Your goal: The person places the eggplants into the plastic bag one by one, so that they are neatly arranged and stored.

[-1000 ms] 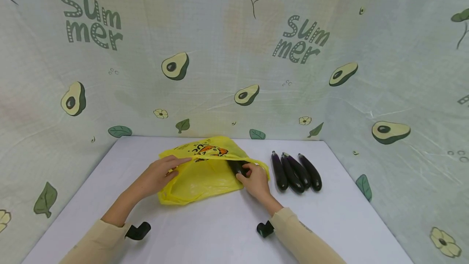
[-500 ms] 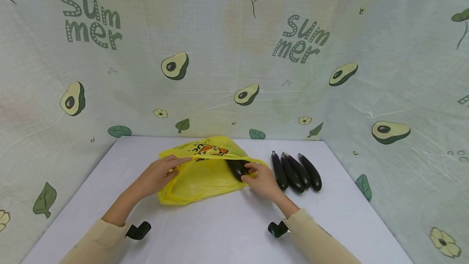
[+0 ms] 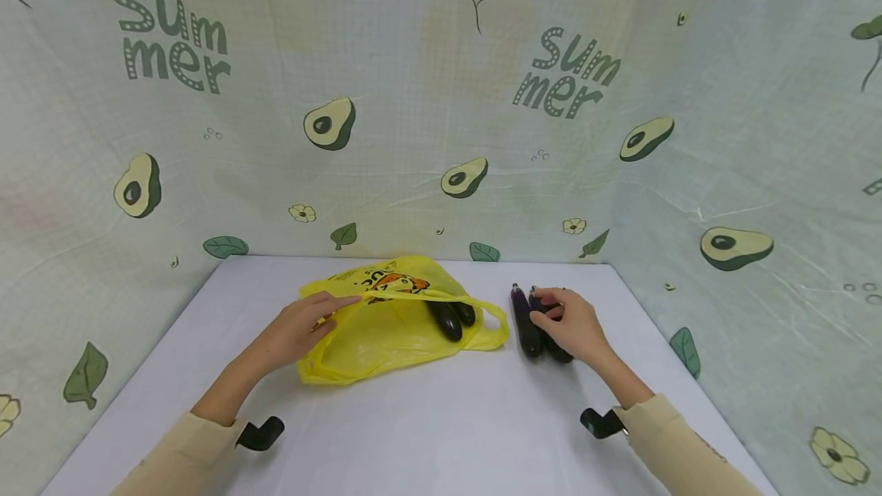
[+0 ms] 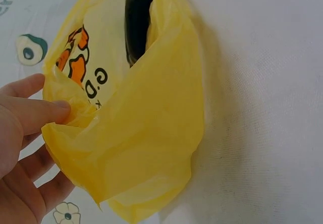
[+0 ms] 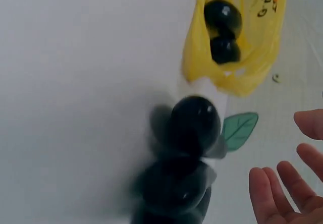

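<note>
A yellow plastic bag (image 3: 375,335) lies with its mouth raised, and two dark eggplants (image 3: 448,321) show inside. At the bag's left end my left hand (image 3: 292,333) has its index finger stretched along the upper rim; in the left wrist view, fingers of the left hand (image 4: 25,148) rest on the bag (image 4: 151,128). My right hand (image 3: 577,329) hovers over the loose eggplants (image 3: 527,327), hiding part of the group. Seen in the right wrist view, the right hand (image 5: 292,188) has its fingers spread, apart from the eggplants (image 5: 196,125), and holds nothing.
A white table (image 3: 413,435) carries everything. Behind and beside it hangs a pale cloth (image 3: 386,44) printed with avocados and leaves. Black wrist devices (image 3: 260,433) stick out by both sleeves.
My right hand has let go of an eggplant inside the bag and moved right, over the loose ones. The left hand has stayed in place.
</note>
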The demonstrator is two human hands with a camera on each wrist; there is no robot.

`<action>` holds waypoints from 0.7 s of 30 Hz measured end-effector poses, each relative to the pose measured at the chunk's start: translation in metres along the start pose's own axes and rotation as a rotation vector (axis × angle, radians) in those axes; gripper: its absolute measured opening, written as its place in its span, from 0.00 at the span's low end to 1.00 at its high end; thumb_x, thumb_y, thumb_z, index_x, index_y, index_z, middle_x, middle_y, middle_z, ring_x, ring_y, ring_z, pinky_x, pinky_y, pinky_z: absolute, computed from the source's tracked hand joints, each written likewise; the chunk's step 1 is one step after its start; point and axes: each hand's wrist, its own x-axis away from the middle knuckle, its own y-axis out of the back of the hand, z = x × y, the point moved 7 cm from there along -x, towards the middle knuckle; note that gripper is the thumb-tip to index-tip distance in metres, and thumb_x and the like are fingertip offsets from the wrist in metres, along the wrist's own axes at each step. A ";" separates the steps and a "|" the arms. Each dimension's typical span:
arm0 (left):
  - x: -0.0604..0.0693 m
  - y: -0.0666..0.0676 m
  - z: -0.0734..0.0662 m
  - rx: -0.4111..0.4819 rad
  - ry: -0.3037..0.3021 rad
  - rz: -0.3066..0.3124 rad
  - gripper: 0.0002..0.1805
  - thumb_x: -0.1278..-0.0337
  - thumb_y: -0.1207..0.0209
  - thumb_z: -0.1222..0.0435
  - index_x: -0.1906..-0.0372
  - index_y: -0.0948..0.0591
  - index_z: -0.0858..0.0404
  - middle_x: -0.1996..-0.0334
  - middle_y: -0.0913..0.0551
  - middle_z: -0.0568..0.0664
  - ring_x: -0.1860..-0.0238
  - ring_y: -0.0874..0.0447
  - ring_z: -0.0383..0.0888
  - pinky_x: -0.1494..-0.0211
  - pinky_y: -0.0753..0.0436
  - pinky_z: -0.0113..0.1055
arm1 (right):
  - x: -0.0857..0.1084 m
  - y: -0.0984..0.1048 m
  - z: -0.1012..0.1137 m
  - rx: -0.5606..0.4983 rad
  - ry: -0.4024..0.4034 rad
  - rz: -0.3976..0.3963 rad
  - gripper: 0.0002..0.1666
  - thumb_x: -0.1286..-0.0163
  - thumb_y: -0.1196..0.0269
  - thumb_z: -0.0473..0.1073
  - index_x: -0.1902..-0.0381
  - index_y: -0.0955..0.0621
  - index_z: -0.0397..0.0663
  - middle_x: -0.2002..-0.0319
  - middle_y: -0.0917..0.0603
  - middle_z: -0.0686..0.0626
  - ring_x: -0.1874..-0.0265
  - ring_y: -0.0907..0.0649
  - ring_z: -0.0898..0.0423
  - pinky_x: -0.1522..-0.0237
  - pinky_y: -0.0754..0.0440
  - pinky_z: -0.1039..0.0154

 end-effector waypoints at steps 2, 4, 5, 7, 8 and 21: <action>0.000 0.000 0.000 -0.002 0.002 0.000 0.36 0.35 0.32 0.77 0.25 0.22 0.49 0.50 0.15 0.46 0.59 0.24 0.40 0.55 0.16 0.36 | 0.001 0.010 -0.015 0.031 -0.001 -0.025 0.26 0.29 0.28 0.40 0.36 0.17 0.38 0.47 0.16 0.34 0.52 0.14 0.40 0.50 0.14 0.44; 0.001 -0.001 0.001 -0.002 0.004 0.001 0.36 0.35 0.32 0.76 0.25 0.22 0.49 0.50 0.15 0.46 0.59 0.24 0.40 0.55 0.16 0.37 | 0.003 0.018 -0.030 0.064 -0.012 -0.045 0.27 0.29 0.28 0.40 0.35 0.18 0.37 0.46 0.16 0.32 0.50 0.15 0.37 0.48 0.16 0.41; 0.001 -0.001 0.001 -0.002 0.005 0.002 0.36 0.35 0.32 0.76 0.25 0.22 0.49 0.50 0.15 0.46 0.59 0.24 0.40 0.55 0.16 0.37 | 0.003 0.021 -0.037 0.080 -0.019 -0.052 0.28 0.29 0.28 0.40 0.35 0.19 0.36 0.46 0.16 0.31 0.50 0.16 0.36 0.48 0.16 0.40; 0.001 -0.001 0.000 -0.002 0.006 0.002 0.36 0.35 0.32 0.77 0.26 0.22 0.49 0.49 0.15 0.46 0.59 0.24 0.40 0.54 0.16 0.37 | 0.006 0.026 -0.050 0.105 -0.033 -0.059 0.29 0.30 0.28 0.40 0.35 0.19 0.35 0.46 0.17 0.30 0.50 0.16 0.34 0.49 0.17 0.38; 0.001 -0.001 0.000 -0.003 0.005 0.001 0.36 0.35 0.32 0.77 0.26 0.22 0.49 0.49 0.15 0.46 0.59 0.24 0.40 0.54 0.16 0.37 | 0.007 0.027 -0.056 0.114 -0.036 -0.062 0.29 0.30 0.28 0.41 0.35 0.20 0.34 0.46 0.17 0.29 0.51 0.16 0.33 0.50 0.17 0.37; 0.000 -0.001 -0.002 0.001 -0.039 -0.011 0.35 0.35 0.33 0.78 0.26 0.22 0.51 0.51 0.16 0.46 0.64 0.28 0.37 0.61 0.22 0.32 | 0.018 0.029 -0.103 0.167 -0.156 -0.043 0.34 0.31 0.29 0.42 0.33 0.24 0.29 0.44 0.21 0.21 0.50 0.18 0.27 0.51 0.19 0.33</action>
